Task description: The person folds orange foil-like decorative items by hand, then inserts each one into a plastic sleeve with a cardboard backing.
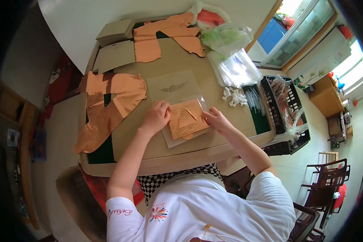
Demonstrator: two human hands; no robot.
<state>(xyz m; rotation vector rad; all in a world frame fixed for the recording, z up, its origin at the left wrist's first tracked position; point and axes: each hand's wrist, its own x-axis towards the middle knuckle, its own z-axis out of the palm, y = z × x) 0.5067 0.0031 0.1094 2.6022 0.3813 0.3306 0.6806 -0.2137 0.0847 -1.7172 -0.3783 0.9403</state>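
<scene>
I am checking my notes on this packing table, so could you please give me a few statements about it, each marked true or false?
1. Both hands rest on a folded rose-gold foil piece inside a clear sleeve. True: the left hand presses its left edge and the right hand its right edge.
2. The black crate stands at the table's left end. False: it sits off the right end.
3. Loose rose-gold foil shapes lie to the left of the hands. True.
4. The stack of clear bags lies under the left hand. False: it lies at the far right of the table, beyond the right hand.
</scene>
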